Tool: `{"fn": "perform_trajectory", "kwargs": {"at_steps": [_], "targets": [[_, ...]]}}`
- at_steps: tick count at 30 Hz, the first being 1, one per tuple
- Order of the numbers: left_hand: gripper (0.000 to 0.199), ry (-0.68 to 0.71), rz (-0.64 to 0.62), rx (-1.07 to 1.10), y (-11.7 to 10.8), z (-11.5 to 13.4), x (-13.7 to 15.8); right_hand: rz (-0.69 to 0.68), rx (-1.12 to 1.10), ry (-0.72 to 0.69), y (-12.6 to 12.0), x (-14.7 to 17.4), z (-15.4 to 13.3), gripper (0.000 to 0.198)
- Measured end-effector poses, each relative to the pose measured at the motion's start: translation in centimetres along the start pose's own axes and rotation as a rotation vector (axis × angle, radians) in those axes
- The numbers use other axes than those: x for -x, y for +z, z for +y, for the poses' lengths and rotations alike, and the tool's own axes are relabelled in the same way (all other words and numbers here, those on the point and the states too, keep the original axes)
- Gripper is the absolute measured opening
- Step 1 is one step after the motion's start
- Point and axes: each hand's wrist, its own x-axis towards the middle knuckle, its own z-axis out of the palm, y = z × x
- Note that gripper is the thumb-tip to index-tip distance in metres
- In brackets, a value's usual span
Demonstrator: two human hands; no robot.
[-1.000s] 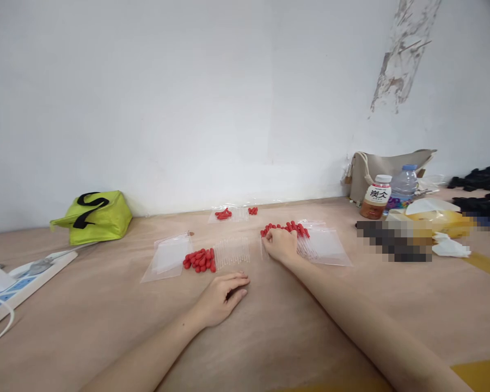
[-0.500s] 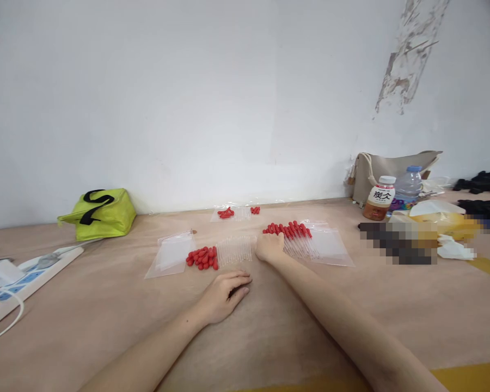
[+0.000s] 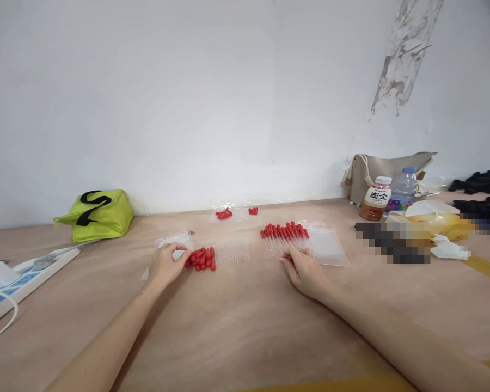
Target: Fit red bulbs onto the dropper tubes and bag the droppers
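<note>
My left hand point(image 3: 167, 267) is at the left edge of a pile of red rubber bulbs point(image 3: 204, 259), with thumb and forefinger pinched on one bulb. Loose clear thin tubes point(image 3: 232, 250) lie side by side just right of the pile. My right hand point(image 3: 306, 274) is curled at the lower ends of a row of red-capped droppers point(image 3: 285, 231); what its closed fingers hold, if anything, is hidden. That row lies partly on a clear plastic bag point(image 3: 330, 247). Another clear bag point(image 3: 173, 239) is partly behind my left hand.
Near the wall lies a small bag of red bulbs and tubes point(image 3: 228, 214). A yellow-green pouch point(image 3: 102, 215) and a power strip point(image 3: 28, 280) are on the left. To the right stand a drink bottle point(image 3: 375, 201), a water bottle point(image 3: 406, 188) and a grey bag point(image 3: 386, 163).
My left hand has moved left from the table middle to the bulb pile and closed there. My right hand has drawn back and right from the row's left end, uncovering its capped droppers.
</note>
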Motion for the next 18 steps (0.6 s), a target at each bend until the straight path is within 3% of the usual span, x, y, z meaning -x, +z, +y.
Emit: {"fn": "perform_trajectory", "kwargs": {"at_steps": [5, 18], "targets": [[0.027, 0.003, -0.065, -0.018, 0.6, -0.2, 0.3, -0.008, -0.022, 0.008, 0.2, 0.1, -0.4, 0.014], [0.027, -0.029, -0.05, 0.109, 1.4, -0.6, -0.2, -0.032, -0.025, 0.012, 0.2, 0.1, -0.4, 0.013]]}}
